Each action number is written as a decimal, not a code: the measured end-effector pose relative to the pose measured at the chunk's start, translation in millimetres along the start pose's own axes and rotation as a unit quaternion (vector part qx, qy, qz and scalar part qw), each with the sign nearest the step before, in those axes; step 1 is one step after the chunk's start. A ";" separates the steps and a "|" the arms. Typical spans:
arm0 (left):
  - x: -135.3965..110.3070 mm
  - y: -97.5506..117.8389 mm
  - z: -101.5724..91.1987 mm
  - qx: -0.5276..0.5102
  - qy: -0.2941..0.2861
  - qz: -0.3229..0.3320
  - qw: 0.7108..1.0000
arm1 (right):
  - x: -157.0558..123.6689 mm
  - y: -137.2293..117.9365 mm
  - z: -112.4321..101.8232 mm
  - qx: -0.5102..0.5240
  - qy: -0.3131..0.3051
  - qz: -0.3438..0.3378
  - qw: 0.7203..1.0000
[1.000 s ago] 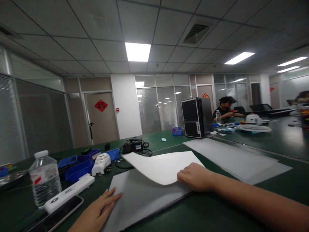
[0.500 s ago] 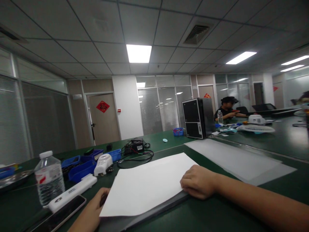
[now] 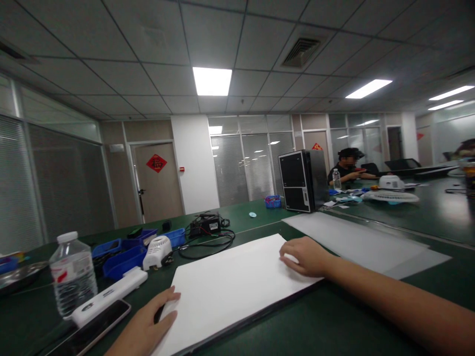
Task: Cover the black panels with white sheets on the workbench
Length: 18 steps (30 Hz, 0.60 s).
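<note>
A large white sheet [image 3: 226, 291] lies flat in front of me, over something dark and thin that shows as a narrow edge along its near side. My left hand [image 3: 150, 316] rests at the sheet's left edge, thumb and finger spread apart on its surface. On the far right part of the sheet lies my right hand [image 3: 306, 257], its fingers loosely bent and apart, with white showing between thumb and fingers. Neither hand grips anything that I can see. Close to the left hand are a phone [image 3: 91, 329] and a long white device [image 3: 111, 294].
A water bottle [image 3: 72, 277], blue bins [image 3: 124, 262], a white plug-like device [image 3: 159, 251] and a black adapter with cables [image 3: 204, 225] stand on the left. Translucent sheets [image 3: 356, 240] lie at right, before a computer tower [image 3: 302, 180]. Another person [image 3: 347, 170] sits farther back.
The white sheet has come down flat over the dark layer. My right hand has moved from its near right edge to its top, and the left hand's fingers now lie on the sheet.
</note>
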<state>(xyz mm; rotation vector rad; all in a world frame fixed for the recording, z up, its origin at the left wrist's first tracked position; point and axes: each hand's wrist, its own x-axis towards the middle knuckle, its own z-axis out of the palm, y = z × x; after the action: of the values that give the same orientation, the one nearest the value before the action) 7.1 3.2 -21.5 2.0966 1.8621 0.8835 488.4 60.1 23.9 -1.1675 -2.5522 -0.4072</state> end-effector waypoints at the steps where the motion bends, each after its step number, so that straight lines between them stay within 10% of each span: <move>1: -1.0 1.8 -0.5 0.015 -0.001 0.005 1.000 | -0.6 11.5 0.8 -0.031 -0.003 0.076 0.997; 9: -24.2 25.8 -21.3 0.110 -0.161 0.167 0.966 | -40.0 113.4 24.5 -0.086 -0.082 0.426 0.897; 18: -28.8 28.1 -26.2 0.113 -0.196 0.163 0.961 | -33.8 110.9 41.4 -0.076 -0.091 0.381 0.917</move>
<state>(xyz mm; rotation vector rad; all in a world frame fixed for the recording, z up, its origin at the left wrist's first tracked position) 15.3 -35.7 5.5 2.5371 1.4965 0.2791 588.1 122.4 -12.7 -2.2007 -1.9826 -0.3065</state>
